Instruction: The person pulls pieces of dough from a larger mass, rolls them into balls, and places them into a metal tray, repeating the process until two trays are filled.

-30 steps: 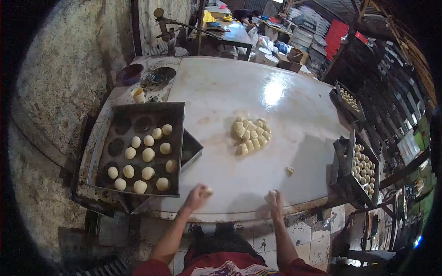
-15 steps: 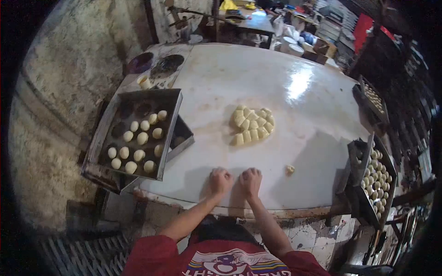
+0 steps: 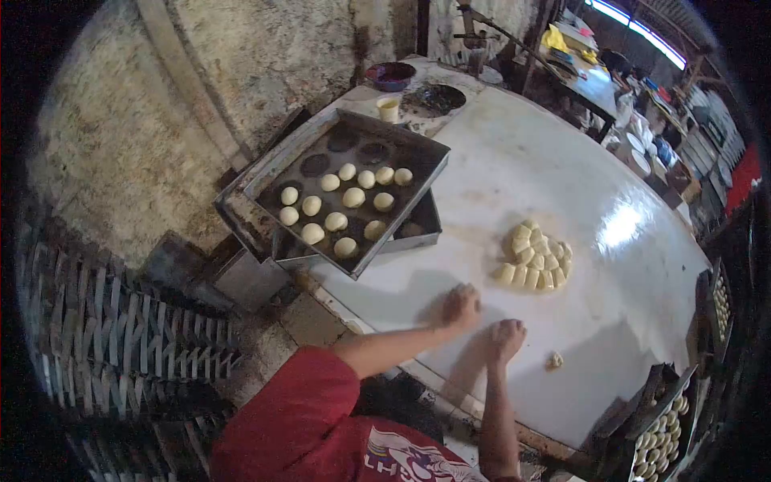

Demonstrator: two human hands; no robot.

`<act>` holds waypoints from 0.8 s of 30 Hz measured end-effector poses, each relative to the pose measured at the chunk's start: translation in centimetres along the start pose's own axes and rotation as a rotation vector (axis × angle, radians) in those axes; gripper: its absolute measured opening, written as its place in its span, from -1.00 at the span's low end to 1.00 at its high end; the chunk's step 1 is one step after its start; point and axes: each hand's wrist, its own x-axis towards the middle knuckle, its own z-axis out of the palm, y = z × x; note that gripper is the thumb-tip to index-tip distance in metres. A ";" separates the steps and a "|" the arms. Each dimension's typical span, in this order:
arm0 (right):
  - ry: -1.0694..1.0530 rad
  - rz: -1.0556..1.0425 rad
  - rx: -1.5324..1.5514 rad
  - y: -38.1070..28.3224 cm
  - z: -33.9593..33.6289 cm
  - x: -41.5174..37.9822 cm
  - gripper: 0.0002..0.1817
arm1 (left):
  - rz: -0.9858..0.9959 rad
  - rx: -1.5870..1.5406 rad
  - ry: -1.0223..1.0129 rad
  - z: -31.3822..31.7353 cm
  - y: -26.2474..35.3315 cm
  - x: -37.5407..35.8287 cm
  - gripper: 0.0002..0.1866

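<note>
My left hand is curled closed just over the white tabletop, on the side nearer the tray. Close beside it, my right hand is also curled, low on the surface. Whatever lies under the fingers of either hand is hidden. Beyond them sits a cluster of cut dough pieces, pale yellow and packed together. A small dough scrap lies to the right of my right hand. On the left, a dark metal tray carries several round dough balls.
Another tray sits beneath the left one. At the lower right stand trays filled with dough balls. A yellowish cup and a purple bowl are at the far left corner. Slatted racks stand at lower left.
My view has turned left, so the table and trays appear shifted right and tilted. Both hands remain curled near each other at the table's front. The ball tray looks unchanged.
</note>
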 end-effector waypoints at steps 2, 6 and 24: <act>-0.077 -0.205 0.068 -0.5 -1.1 -2.7 -0.84 | 0.094 -0.013 -0.064 -4.3 1.9 -3.2 -0.91; -0.067 -0.310 -0.034 -0.3 -6.2 -7.1 -0.83 | 0.249 0.130 -0.121 -9.2 -3.8 -6.3 -0.86; -0.270 0.288 -0.305 -5.4 -4.9 -8.2 -0.60 | 0.268 -0.456 -0.639 -37.2 -9.1 7.5 -0.63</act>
